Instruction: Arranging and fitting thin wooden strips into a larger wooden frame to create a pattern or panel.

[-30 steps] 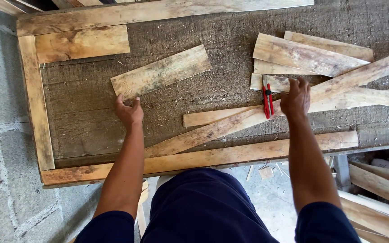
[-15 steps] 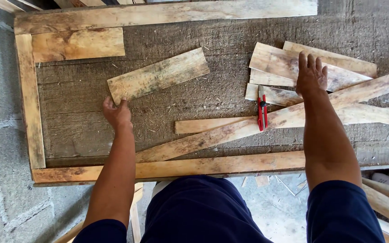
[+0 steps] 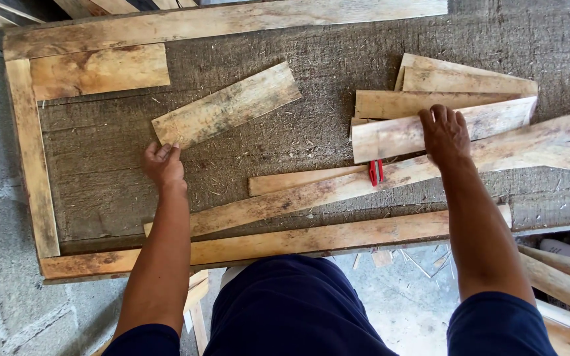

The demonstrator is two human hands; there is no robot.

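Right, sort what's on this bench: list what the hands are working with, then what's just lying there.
In hand:
left hand at the slanted board
right hand on the short plank

Lying about:
red cutter, partly under that plank
long strip
corner board

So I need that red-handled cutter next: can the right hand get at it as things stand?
Probably not directly: the red-handled cutter lies mostly under the pale wooden board that the right hand presses on.

A short, flat, pale wooden board with dark stains (image 3: 227, 105) lies tilted on the rough brown table (image 3: 324, 46); its lower left corner touches fingertips. Another flat, pale wooden board (image 3: 390, 135) lies almost level, pressed down, on top of a board pile.
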